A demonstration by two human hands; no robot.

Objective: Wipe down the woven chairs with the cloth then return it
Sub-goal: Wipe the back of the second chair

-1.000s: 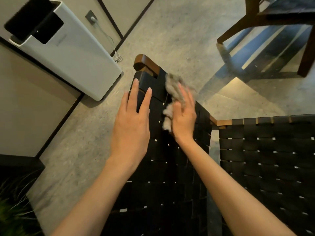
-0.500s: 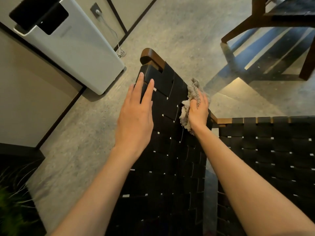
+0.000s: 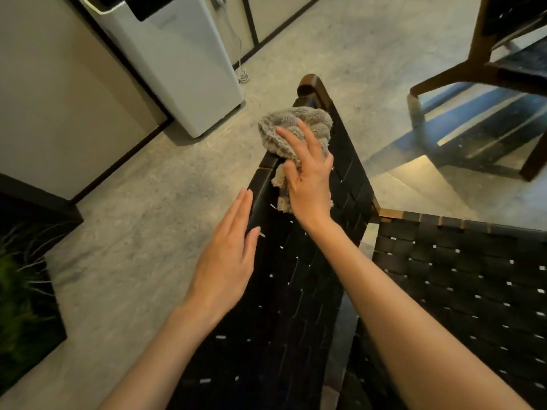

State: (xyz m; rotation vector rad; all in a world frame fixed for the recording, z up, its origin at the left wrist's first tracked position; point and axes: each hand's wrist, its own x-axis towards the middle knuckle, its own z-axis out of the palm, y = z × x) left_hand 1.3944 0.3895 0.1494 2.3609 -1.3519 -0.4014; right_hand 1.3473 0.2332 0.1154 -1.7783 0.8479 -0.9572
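Mottled grey floor (image 3: 133, 217), beige dark-trimmed wall panels (image 3: 59, 99), white appliance (image 3: 183, 60)

Speckled concrete floor (image 3: 133, 238), woven chairs (image 3: 296, 291), white appliance (image 3: 183, 63), dark planter (image 3: 44, 335)

Upper left, upright on the floor and close against a pale wall panel (image 3: 59, 99): white boxy appliance (image 3: 177, 60) with a dark recessed top. Behind it, a wall outlet (image 3: 219, 0), with a thin pale cord (image 3: 242, 76) trailing down to a small coil on the mottled grey concrete floor (image 3: 148, 232). Black trim strips (image 3: 250, 19) between the wall panels. Lower left, partly cut off by the frame's edge: green grass-like plant (image 3: 17, 291) in a dark planter (image 3: 56, 329).
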